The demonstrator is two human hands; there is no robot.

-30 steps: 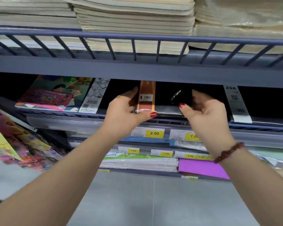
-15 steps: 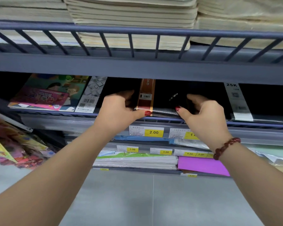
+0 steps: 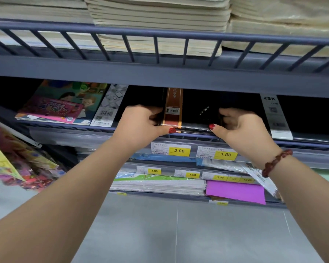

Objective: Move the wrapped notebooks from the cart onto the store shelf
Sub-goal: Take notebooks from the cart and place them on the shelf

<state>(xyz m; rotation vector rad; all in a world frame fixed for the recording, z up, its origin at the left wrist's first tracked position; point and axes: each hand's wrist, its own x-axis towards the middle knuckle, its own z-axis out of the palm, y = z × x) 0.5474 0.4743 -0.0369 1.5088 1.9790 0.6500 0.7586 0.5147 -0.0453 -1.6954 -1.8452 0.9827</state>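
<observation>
Both hands are working one wrapped notebook stack (image 3: 195,109), black covers with a brown band (image 3: 174,111), on the middle store shelf (image 3: 74,136). The left hand (image 3: 141,124) is gripping the front-left edge, thumb at the front, fingers curling over the top. The right hand (image 3: 241,130) is gripping the front-right the same way. The stack is lying flat, front edge at the shelf rail, above the 2.00 price tag (image 3: 179,150). Judging this batch nearly placed, only needing release. The cart isn't showing, so can't tell what's remaining.
</observation>
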